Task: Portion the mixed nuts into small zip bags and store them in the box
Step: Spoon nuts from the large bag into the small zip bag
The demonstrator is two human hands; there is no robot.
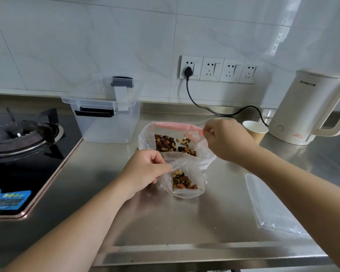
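A stainless steel counter (185,222) carries everything, with a black glass gas hob (28,154) set into its left end. Toward the back stand a clear plastic box (106,122) with its lid on, a large open bag of mixed nuts (171,142), a paper cup (256,132) and a white electric kettle (306,110). A small zip bag (186,181) partly filled with nuts sits just in front of the large bag, and a flat stack of empty zip bags (273,203) lies to the right.

Small bag (186,177) before large bag (177,142)
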